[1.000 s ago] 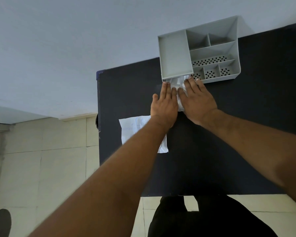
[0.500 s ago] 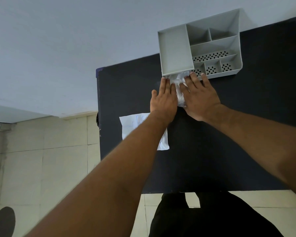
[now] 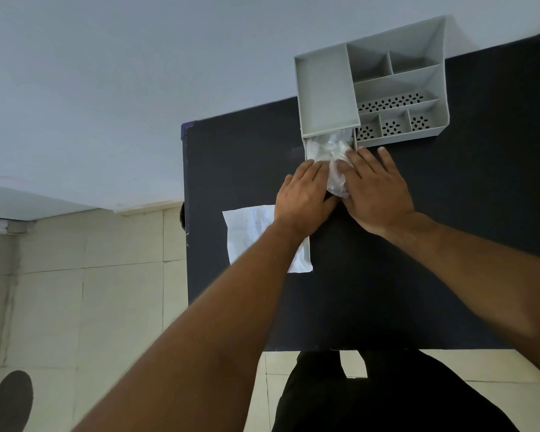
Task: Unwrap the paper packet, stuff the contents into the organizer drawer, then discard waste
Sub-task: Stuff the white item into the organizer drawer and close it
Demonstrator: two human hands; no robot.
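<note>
A grey desk organizer point(image 3: 396, 79) stands at the far edge of the dark table point(image 3: 449, 244). Its drawer point(image 3: 306, 148) is pulled out at the lower left of the organizer. A crumpled clear-white bundle point(image 3: 332, 151) lies partly in the drawer and sticks out toward me. My left hand point(image 3: 303, 198) lies flat against the bundle's left side, fingers together. My right hand point(image 3: 378, 188) presses on its right side, fingers spread toward the organizer front. A flat white paper wrapper point(image 3: 250, 232) lies on the table under my left wrist.
The table's left edge point(image 3: 186, 213) drops to a tiled floor point(image 3: 91, 291). A pale wall point(image 3: 138, 73) stands behind the table. My dark trousers point(image 3: 387, 394) show below the table's near edge. A dark round shape point(image 3: 11, 400) lies on the floor at bottom left.
Both hands have kept pressing the bundle toward the drawer. More of the bundle now shows inside the open drawer, and the view has shifted slightly.
</note>
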